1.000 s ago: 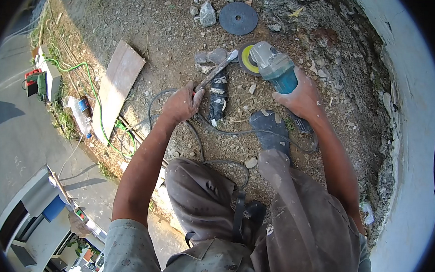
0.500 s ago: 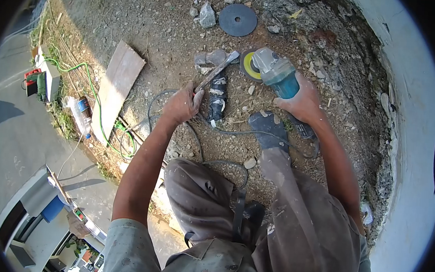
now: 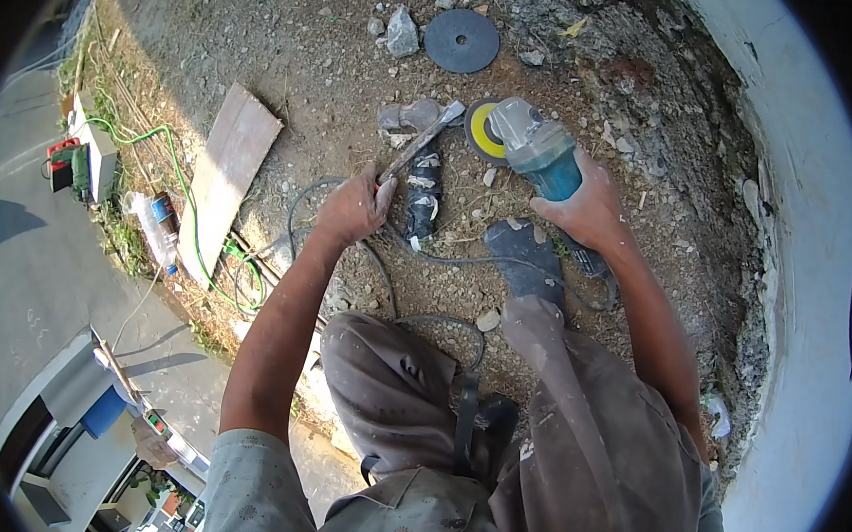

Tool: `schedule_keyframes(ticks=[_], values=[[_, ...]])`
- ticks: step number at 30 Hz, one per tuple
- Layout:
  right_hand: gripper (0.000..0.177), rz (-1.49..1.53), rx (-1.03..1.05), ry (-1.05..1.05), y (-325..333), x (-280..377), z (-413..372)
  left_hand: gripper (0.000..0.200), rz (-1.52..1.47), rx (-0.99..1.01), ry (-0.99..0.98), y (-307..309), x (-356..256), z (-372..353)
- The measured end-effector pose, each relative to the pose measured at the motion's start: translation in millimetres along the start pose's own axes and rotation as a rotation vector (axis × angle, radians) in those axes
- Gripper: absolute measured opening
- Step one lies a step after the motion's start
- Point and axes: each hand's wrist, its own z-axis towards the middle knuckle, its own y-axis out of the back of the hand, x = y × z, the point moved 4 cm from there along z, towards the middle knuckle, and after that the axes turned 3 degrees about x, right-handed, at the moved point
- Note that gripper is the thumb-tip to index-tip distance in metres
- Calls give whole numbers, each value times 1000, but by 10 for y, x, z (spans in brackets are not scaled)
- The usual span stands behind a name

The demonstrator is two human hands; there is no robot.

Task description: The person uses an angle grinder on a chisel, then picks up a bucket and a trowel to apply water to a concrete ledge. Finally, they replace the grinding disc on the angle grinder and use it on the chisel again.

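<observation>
My left hand (image 3: 354,208) is closed around a long flat-ended metal chisel (image 3: 419,151), its broad tip pointing up and to the right. In my right hand (image 3: 591,203) is a teal angle grinder (image 3: 547,158), gripped by its body. The grinder's disc (image 3: 483,131), yellow with a dark rim, faces the chisel tip. A narrow gap seems to lie between them, though contact is hard to judge. Beneath the chisel, a hammer (image 3: 424,200) with a tape-wrapped handle lies on the dirt, its metal head partly covered by the chisel.
A loose dark disc (image 3: 461,40) lies beyond my hands beside stones (image 3: 402,32). A grey cord (image 3: 386,273) loops near my shoes. To the left are a wooden board (image 3: 229,166), a green cord (image 3: 183,178) and plastic bottles (image 3: 160,225). A white wall (image 3: 803,318) rises at right.
The grinder has turned slightly, showing more of the disc's yellow face, and its disc sits a little further left. My left hand and the chisel have hardly moved.
</observation>
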Motion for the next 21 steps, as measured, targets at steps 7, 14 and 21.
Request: schedule_keyframes(ticks=[7, 14, 21], values=[[87, -14, 11, 15, -19, 160, 121, 41, 7, -15, -22, -46, 52, 19], [82, -17, -118, 34, -85, -178, -98, 40, -4, -46, 59, -45, -1, -70], [80, 24, -101, 31, 56, -58, -155, 32, -62, -232, 47, -106, -41, -269]])
